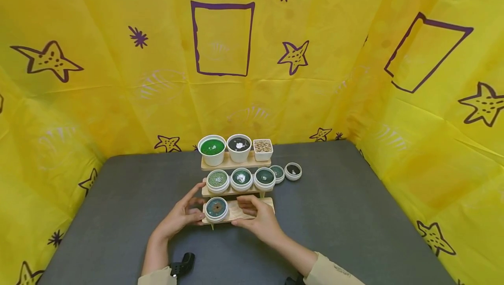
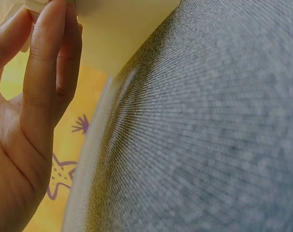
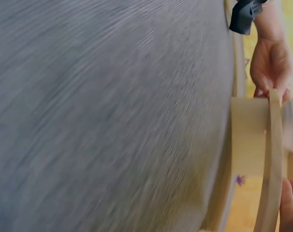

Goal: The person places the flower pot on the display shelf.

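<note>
A tiered wooden stand (image 1: 240, 210) holds white jars and bowls in the head view. My left hand (image 1: 183, 211) grips the left end of its lowest tier, thumb at the front corner. Beside those fingertips sits a jar with dark teal contents and a brown centre (image 1: 216, 207). In the left wrist view, the left hand (image 2: 37, 96) has its fingertips at a pale piece along the top edge. My right hand (image 1: 261, 219) is over the lowest tier, right of that jar, thumb at the front edge; a small gap separates its fingertips from the jar.
Three green-filled jars (image 1: 242, 179) line the middle tier. On the top tier are a green-filled bowl (image 1: 212, 149), a dark-filled bowl (image 1: 239, 147) and a square bowl of pale bits (image 1: 263, 149). Two more small jars (image 1: 293, 170) stand right of the stand on the grey table (image 1: 334, 215).
</note>
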`<state>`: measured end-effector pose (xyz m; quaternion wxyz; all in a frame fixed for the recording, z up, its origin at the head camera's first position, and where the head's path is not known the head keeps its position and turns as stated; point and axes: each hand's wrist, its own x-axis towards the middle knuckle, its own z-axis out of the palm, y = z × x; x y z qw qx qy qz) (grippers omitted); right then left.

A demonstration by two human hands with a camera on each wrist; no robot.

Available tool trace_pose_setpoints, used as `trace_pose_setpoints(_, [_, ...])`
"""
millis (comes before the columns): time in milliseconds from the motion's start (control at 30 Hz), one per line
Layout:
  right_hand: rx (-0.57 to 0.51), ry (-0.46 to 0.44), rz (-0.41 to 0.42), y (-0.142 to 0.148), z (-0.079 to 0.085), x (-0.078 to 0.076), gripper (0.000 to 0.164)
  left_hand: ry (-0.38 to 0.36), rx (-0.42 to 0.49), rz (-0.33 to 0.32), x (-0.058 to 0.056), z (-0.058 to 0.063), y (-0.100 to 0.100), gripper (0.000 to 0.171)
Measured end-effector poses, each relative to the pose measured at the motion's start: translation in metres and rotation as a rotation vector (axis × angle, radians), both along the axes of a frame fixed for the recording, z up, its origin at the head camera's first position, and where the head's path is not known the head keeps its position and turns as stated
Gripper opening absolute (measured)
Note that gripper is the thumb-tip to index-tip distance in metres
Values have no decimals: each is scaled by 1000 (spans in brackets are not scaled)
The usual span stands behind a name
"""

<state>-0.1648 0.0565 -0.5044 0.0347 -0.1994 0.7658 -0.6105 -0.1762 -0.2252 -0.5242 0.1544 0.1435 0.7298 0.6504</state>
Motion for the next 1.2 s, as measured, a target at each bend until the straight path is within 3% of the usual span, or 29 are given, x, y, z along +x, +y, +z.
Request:
trace_pose_setpoints(467, [49, 33, -96, 53, 1, 1, 50, 21, 15, -12, 2, 2, 0, 90])
trace_pose_setpoints(767, [97, 78, -225, 80, -4, -8, 41, 16, 26, -23, 1, 1, -1, 91])
trace_pose_setpoints(1000, [115, 65, -322, 104, -9, -29, 40, 11, 29, -25, 1, 1, 0, 91])
trace_pose_setpoints(1200, [143, 73, -466, 123, -12, -56, 42, 12, 16, -18, 2, 1, 0, 91])
